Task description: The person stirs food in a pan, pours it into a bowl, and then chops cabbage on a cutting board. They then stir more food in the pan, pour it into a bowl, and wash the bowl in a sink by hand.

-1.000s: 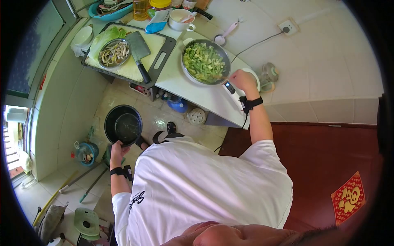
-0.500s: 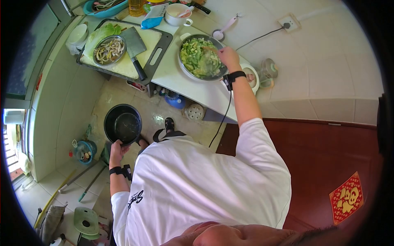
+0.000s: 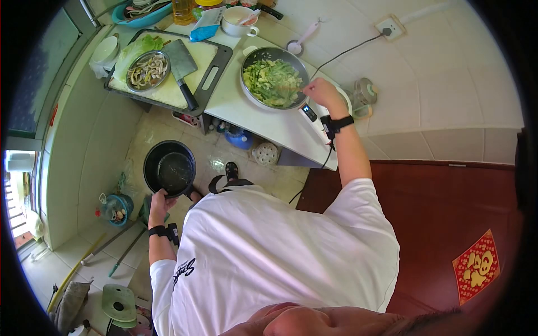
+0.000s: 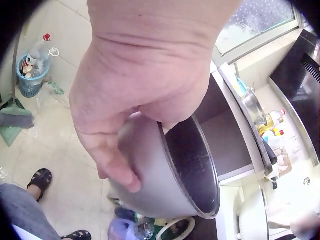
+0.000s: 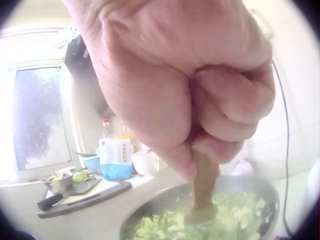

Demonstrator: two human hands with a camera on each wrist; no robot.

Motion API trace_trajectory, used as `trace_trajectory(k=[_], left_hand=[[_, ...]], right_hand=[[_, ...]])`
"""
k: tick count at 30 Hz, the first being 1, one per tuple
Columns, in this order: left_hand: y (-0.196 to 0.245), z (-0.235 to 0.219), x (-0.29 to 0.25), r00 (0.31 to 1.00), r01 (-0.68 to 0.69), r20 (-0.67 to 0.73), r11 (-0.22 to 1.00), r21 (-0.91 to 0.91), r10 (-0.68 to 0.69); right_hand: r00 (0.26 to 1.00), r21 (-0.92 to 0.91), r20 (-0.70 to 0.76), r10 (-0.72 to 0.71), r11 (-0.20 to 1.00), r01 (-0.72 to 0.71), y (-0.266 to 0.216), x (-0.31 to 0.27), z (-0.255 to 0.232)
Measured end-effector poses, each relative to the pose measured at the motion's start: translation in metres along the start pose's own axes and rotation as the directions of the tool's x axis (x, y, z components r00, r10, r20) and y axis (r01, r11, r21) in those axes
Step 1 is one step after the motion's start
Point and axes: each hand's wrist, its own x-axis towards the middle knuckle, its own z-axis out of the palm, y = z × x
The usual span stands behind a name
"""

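Note:
My right hand (image 3: 328,95) grips the wooden handle of a stirring utensil (image 5: 204,192), fingers curled round it, at the right-hand side of a frying pan (image 3: 306,70). Chopped green vegetables (image 3: 270,81) fill much of the pan, and the utensil's lower end is down among them. Low on the other side, my left hand (image 3: 159,208) holds a dark pot (image 3: 152,178) by its rim. In the left wrist view, the fingers lie along the pot's grey outside and the thumb goes over the rim. The pot hangs above the floor with its black inside showing.
Left of the pan, a cutting board (image 3: 208,84) bears a cleaver (image 3: 181,60), lettuce (image 3: 134,55) and a metal bowl of sliced mushroom-like pieces (image 3: 148,71). Behind stand a white pot (image 3: 240,22) and a blue-white bag (image 3: 205,32). A cord (image 3: 347,54) runs to the wall socket.
My right hand swept in over the pan with the utensil, then came back towards its right-hand rim. The vegetables have shifted about. My left hand and the dark pot have barely moved.

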Motion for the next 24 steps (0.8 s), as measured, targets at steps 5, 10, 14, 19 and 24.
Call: trace_trajectory(k=[5,10,14,19,24], left_hand=[[0.004,0.0,0.003,1.0,0.008,0.016,1.0,-0.003,-0.007],[0.01,0.006,-0.009,1.0,-0.021,-0.007,0.999,0.033,0.022],[0.005,0.007,-0.007,1.0,-0.019,0.017,0.999,0.04,0.019],[-0.004,0.014,-0.008,1.0,-0.02,-0.014,0.999,0.034,0.02],[-0.01,0.036,-0.015,0.999,0.0,-0.039,1.0,0.019,0.001]], right_hand=[[0.983,-0.051,0.172,-0.061,0.996,0.071,-0.009,-0.008,0.036],[0.977,0.136,-0.188,0.096,0.988,-0.07,-0.014,0.027,0.051],[0.973,0.025,-0.194,0.127,0.992,-0.125,-0.011,0.047,0.044],[0.961,-0.135,-0.262,-0.084,0.99,0.05,-0.003,0.022,0.027],[0.873,-0.225,-0.433,-0.224,0.965,0.136,0.021,-0.024,0.035]])
